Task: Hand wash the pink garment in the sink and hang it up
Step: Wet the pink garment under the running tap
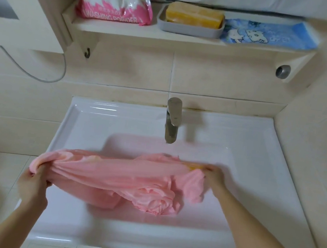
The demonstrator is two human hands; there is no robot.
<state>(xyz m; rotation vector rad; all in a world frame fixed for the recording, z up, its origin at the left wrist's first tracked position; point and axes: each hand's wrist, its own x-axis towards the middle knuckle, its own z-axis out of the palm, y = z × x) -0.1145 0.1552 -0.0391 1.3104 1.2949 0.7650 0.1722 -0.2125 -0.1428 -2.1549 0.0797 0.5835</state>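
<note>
The white sink (87, 126) fills the middle, its faucet (172, 121) at 12 o'clock showing no visible stream. The pink garment (122, 176) is stretched across the basin, its bulk sagging toward 6 o'clock, likely so drips fall inside. The left hand (33, 184) at 8 o'clock and right hand (215, 175) at 3 o'clock each have a closed grip on bunched cloth, apparently pulling it taut.

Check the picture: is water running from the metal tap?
No, nothing falls from the metal tap onto the pink cloth garment beneath it.
</note>
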